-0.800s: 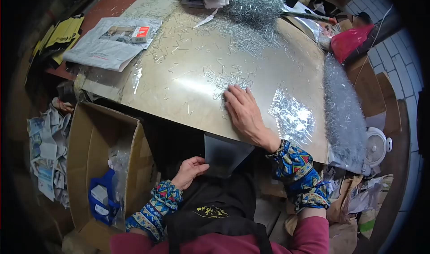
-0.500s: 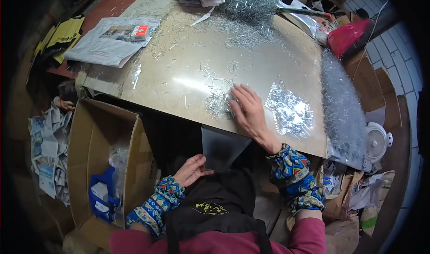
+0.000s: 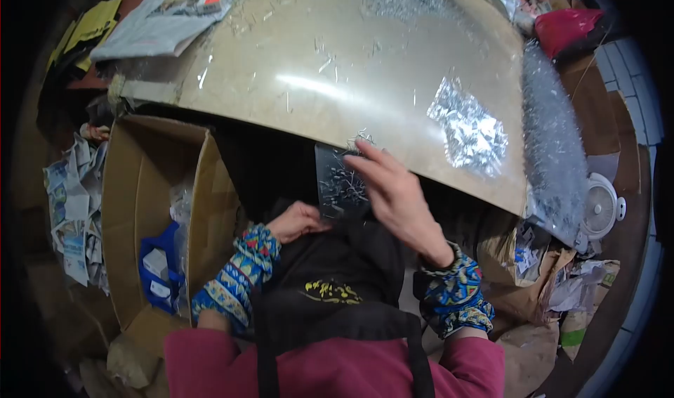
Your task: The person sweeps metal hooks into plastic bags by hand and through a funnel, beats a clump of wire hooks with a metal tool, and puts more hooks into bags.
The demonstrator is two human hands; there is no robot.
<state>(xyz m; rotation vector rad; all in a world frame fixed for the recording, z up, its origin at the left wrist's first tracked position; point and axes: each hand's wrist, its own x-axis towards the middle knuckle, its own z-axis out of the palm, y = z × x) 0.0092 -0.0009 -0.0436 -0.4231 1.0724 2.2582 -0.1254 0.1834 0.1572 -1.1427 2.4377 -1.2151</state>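
Observation:
Below the table's front edge, my left hand point(image 3: 298, 222) is closed on the lower left side of a clear plastic bag point(image 3: 324, 160). Small bent metal hooks point(image 3: 342, 187) lie in the bag, against its dark-looking inside. My right hand point(image 3: 401, 196) is over the bag's right side, fingers stretched out and palm down, with nothing gripped. A few more wire hooks point(image 3: 361, 138) sit at the table edge by its fingertips. On the tabletop point(image 3: 260, 68), a dense shiny patch of metal pieces point(image 3: 469, 127) lies to the right.
An open cardboard box point(image 3: 125, 215) with a blue plastic item point(image 3: 159, 268) inside stands at left. Newspaper point(image 3: 168, 18) lies at the table's back left. A large clear bag point(image 3: 554, 138) of metal pieces and a white fan point(image 3: 600, 205) are at right.
My right hand has moved off the tabletop toward my body, to the bag. The hooks beside it have left the table, and hooks now show in the bag. The view has tilted down.

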